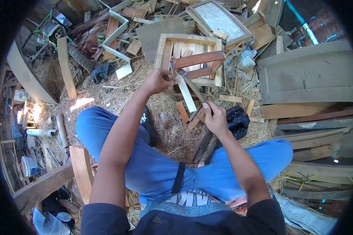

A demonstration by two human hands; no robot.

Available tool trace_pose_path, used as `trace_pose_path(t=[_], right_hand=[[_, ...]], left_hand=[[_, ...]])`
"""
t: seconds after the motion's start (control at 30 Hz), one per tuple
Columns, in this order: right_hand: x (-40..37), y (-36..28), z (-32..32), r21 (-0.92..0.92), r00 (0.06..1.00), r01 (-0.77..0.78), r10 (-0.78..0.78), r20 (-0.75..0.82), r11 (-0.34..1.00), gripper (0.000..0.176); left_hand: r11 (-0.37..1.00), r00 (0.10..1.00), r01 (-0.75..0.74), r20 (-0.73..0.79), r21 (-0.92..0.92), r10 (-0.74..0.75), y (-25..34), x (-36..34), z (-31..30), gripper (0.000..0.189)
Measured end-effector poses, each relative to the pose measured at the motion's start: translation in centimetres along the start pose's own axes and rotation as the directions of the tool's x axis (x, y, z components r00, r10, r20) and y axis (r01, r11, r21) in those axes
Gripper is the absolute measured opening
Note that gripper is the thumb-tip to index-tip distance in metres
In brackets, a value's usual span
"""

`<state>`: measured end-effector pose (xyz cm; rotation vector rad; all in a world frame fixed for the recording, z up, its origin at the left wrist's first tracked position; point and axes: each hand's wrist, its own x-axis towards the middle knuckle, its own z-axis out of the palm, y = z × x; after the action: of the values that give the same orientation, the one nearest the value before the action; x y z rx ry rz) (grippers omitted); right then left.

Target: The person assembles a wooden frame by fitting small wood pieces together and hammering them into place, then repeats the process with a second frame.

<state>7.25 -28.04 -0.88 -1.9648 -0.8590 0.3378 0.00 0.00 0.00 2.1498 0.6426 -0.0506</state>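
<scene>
My right hand (215, 118) is closed around the handle of a hammer (196, 90). The hammer's head is up against the near left corner of a small reddish-brown wooden frame (198, 60). At that same corner, my left hand (160, 81) grips the frame's end piece, its fingertips partly hidden. Beneath the frame lies a larger, pale wooden frame with slats (159, 51). A pale wood strip (187, 94) slants down beside the hammer handle.
Straw and wood scraps (230, 98) cover the ground around my blue-trousered legs. A black plastic bag (237, 122) lies beyond my right knee. Large wooden panels (306, 74) and stacked boards (313, 137) are at the right. Curved boards (29, 74) stand at the left.
</scene>
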Motion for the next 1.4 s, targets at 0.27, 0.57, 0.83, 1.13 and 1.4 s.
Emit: trace_pose_path(t=[0.27, 0.57, 0.83, 1.13, 1.4], right_hand=[[0.2, 1.1, 0.7, -0.036, 0.999, -0.052, 0.051, -0.008, 0.998, 0.028], [0.4, -0.4, 2.7, 0.376, 0.922, -0.381, 0.375, 0.092, 0.845, 0.025], [1.0, 1.9, 4.8, 0.351, 0.97, -0.234, 0.193, 0.15, 0.907, 0.029], [1.5, 2.2, 4.2, 0.45, 0.937, -0.341, 0.258, 0.238, 0.825, 0.028], [1.6, 3.0, 4.7, 0.464, 0.954, -0.288, 0.206, 0.22, 0.838, 0.027]], left_hand=[[0.999, 0.998, -0.05, -0.028, 0.015, 0.051, 0.0, 0.4, 0.2, 0.037], [0.989, 0.993, -0.117, -0.012, -0.094, 0.116, -1.5, 0.7, 0.7, 0.035], [0.987, 0.995, -0.101, 0.001, -0.123, 0.102, -1.4, 0.5, 0.7, 0.03], [0.993, 0.997, -0.082, -0.006, -0.087, 0.081, -0.9, 0.3, 0.4, 0.031], [0.987, 0.994, -0.113, -0.007, -0.112, 0.113, -1.8, 0.6, 0.9, 0.033]])
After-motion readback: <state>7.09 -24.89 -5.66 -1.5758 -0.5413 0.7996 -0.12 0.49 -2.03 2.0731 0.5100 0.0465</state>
